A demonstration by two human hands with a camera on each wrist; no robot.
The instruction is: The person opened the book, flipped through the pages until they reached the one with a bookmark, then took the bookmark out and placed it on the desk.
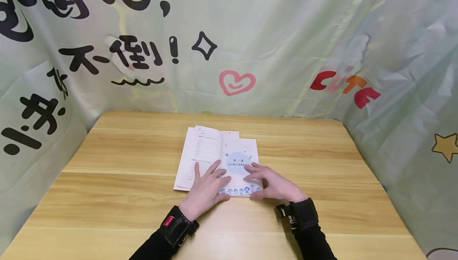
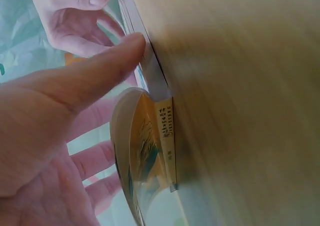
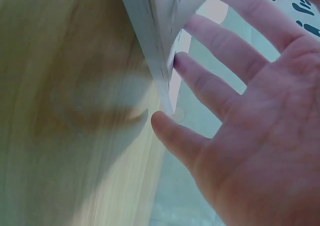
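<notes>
An open book (image 1: 240,152) lies on the table, with printed lines on its left page and a blue circle over a row of small blue cartoon figures on its right page. My left hand (image 1: 206,190) rests across the middle of the book with fingers spread; its thumb lies at the bottom edge of the pages. On the right page, my right hand (image 1: 276,182) touches the paper with its fingertips, the thumb near the lower right corner. The left wrist view shows a yellowish, curved cover with a printed spine (image 2: 166,118). Fairly straight fingers (image 3: 212,86) appear beside the page edges in the right wrist view.
The light wooden table (image 1: 125,172) extends around the book on every side. A pale printed cloth (image 1: 282,33) with dark lettering, a pink heart and coloured letters hangs behind it and along both sides. Black straps with small devices (image 1: 177,226) circle both wrists.
</notes>
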